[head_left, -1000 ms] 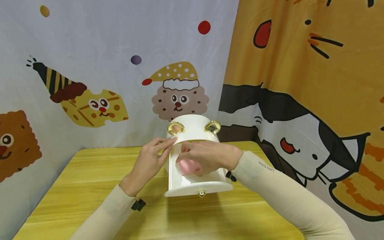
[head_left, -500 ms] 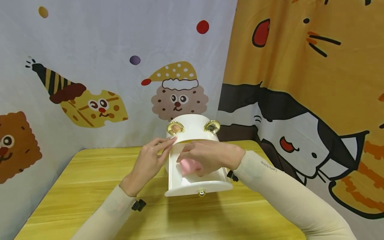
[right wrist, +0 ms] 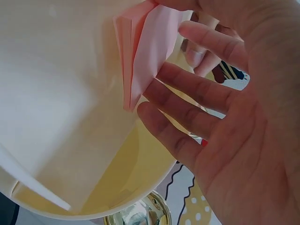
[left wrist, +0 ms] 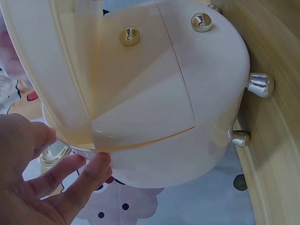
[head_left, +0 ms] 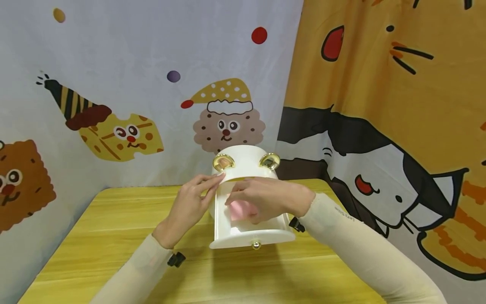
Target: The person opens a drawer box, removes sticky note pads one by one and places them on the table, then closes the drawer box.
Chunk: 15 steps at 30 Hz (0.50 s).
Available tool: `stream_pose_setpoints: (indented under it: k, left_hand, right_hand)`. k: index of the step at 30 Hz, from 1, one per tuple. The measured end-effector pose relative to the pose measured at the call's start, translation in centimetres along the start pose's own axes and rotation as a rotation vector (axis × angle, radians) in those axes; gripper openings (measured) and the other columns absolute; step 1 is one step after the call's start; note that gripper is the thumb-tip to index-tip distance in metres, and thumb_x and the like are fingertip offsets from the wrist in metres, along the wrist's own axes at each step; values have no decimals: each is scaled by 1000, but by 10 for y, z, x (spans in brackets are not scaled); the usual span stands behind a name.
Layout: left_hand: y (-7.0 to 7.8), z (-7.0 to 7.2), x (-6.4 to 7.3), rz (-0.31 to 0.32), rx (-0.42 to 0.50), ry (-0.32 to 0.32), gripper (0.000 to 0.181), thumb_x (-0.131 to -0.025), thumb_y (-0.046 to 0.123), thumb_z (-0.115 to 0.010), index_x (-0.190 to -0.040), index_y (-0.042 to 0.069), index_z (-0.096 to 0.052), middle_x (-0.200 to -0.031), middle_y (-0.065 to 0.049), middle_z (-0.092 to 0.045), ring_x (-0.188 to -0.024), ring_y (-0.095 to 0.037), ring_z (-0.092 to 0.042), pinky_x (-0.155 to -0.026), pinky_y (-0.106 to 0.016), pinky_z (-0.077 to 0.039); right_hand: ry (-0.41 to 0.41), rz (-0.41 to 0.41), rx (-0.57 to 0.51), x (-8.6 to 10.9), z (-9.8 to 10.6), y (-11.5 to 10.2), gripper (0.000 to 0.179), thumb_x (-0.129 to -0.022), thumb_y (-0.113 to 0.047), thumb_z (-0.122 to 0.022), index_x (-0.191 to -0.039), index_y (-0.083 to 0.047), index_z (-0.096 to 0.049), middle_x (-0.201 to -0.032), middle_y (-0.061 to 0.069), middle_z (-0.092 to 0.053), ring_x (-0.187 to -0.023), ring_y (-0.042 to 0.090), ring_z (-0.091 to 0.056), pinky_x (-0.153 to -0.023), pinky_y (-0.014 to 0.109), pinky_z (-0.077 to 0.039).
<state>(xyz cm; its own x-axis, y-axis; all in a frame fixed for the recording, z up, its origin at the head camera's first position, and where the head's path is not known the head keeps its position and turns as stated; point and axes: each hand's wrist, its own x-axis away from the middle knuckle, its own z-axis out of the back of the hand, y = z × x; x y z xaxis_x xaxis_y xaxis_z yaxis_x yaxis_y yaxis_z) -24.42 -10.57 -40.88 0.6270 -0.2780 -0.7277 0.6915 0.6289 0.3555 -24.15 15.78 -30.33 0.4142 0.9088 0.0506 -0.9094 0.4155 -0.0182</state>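
Note:
A white rounded storage box with gold ears point(head_left: 244, 158) stands on the table, its upper drawer point(head_left: 252, 238) pulled out. My right hand point(head_left: 265, 198) reaches into that drawer and pinches a pink paper pad point(head_left: 241, 210) at one end. In the right wrist view the pad point(right wrist: 145, 54) stands on edge with its sheets slightly fanned, other fingers along its side. My left hand point(head_left: 193, 202) rests its fingertips on the box's front left edge, fingers fairly straight. Up close in the left wrist view, its fingers point(left wrist: 96, 171) touch the rim beside the drawer.
A closed drawer with a gold knob point(left wrist: 129, 36) sits beneath the pulled-out one. Gold feet point(left wrist: 260, 85) raise the box off the wooden table point(head_left: 125, 236). Cartoon-printed curtains point(head_left: 133, 50) hang close behind and at the right.
My right hand has shifted very slightly to the right within the drawer, still pinching the pink paper pad. The left hand and the box stay where they were.

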Motion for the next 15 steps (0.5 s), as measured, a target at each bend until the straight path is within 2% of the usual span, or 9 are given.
stream_pose_setpoints:
  k: [10, 15]
  left_hand:
    - [-2, -1, 1, -7, 8, 13, 41, -109, 4, -81, -148, 17, -82, -122, -16, -84, -87, -25, -81, -67, -28, -70]
    - [-1, 0, 1, -10, 5, 16, 39, -110, 5, -81, -148, 17, -83, -121, -16, -84, -85, -24, -80, -65, -27, -69]
  right_hand:
    - [32, -14, -11, 3, 2, -1, 63, -92, -19, -96, -152, -21, -75, -155, 6, -74, -139, 26, -73, -122, 44, -62]
    - [62, -15, -11, 7, 1, 0, 68, -89, -19, -96, -153, -22, -75, -156, 4, -73, -133, 23, -74, -115, 43, -65]
